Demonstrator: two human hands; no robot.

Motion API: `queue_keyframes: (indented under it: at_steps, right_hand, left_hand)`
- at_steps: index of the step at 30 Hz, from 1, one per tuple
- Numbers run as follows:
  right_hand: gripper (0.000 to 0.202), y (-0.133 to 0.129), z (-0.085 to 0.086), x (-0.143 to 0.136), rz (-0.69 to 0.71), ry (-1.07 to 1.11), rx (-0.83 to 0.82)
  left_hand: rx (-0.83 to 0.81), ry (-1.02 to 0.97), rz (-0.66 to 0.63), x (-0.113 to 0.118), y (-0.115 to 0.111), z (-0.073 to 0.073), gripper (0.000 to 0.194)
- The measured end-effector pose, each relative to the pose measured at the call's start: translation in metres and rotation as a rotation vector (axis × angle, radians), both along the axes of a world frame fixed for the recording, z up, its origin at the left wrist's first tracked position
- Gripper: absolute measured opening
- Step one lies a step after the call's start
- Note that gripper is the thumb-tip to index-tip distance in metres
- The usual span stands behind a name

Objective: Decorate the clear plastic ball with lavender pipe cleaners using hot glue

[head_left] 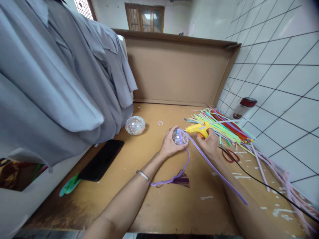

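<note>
My left hand point(170, 143) is wrapped round a clear faceted plastic ball point(179, 138), which has purple pipe cleaner along its surface. My right hand point(210, 142) grips a yellow hot glue gun point(198, 128), its nozzle pointing left at the top of the ball, close to the pipe cleaner. From the ball a long purple pipe cleaner point(216, 170) runs down to the right, passing over my right forearm. Another purple strand curves below the ball toward a dark purple tassel point(181, 179) on the table. Whether glue is coming out is too small to tell.
A clear faceted bowl-like piece point(135, 125) and a small pink curl point(160, 123) lie farther back. Many pipe cleaners point(224, 126), red-handled scissors point(230, 155) and a black cord point(264, 184) are at right. A black phone point(102, 161) lies left, beneath hanging grey shirts point(74, 73).
</note>
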State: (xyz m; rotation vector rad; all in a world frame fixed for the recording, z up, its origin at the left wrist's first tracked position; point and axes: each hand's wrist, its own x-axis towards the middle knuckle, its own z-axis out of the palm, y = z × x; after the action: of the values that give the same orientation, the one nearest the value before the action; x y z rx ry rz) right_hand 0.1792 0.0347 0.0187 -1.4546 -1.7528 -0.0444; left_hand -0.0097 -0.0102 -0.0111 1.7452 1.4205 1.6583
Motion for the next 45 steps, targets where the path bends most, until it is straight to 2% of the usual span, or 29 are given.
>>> queue_keyframes:
  at_steps: [12, 19, 25, 28, 30, 32, 36, 38, 41, 45]
  right_hand:
    - [0.039, -0.001, 0.004, -0.001, -0.054, -0.024, -0.11]
    - [0.04, 0.01, -0.004, 0.012, -0.221, -0.162, -0.331]
    - [0.041, 0.012, -0.018, 0.016, -0.231, -0.366, -0.353]
    - [0.041, 0.007, -0.014, 0.014, -0.25, -0.493, -0.322]
    - [0.041, 0.003, -0.006, 0.011, -0.247, -0.532, -0.24]
    - [0.037, -0.002, 0.003, 0.007, -0.143, -0.48, -0.097]
    - [0.033, -0.013, 0.014, -0.007, 0.281, -0.242, 0.194]
    - [0.032, -0.017, 0.014, -0.012, 0.411, -0.195, 0.258]
    - [0.026, -0.019, 0.011, -0.014, 0.483, -0.146, 0.286]
    - [0.028, -0.016, 0.009, -0.012, 0.514, -0.116, 0.243]
  left_hand:
    - [-0.009, -0.054, -0.045, 0.001, -0.005, 0.007, 0.074]
    - [-0.02, -0.045, -0.009, 0.002, -0.006, 0.012, 0.078]
    - [-0.047, -0.014, -0.027, 0.004, -0.007, 0.009, 0.08]
    - [-0.045, -0.011, -0.041, 0.005, -0.007, 0.008, 0.081]
    - [-0.043, -0.014, -0.049, 0.005, -0.007, 0.009, 0.082]
    - [-0.044, -0.017, -0.058, 0.005, -0.007, 0.009, 0.083]
    - [-0.058, -0.027, -0.074, 0.006, -0.006, 0.009, 0.087]
    - [-0.068, -0.019, -0.093, 0.009, -0.007, 0.009, 0.089]
    - [-0.072, 0.014, -0.117, 0.014, -0.011, 0.01, 0.087]
    - [-0.058, 0.034, -0.135, 0.018, -0.017, 0.013, 0.085]
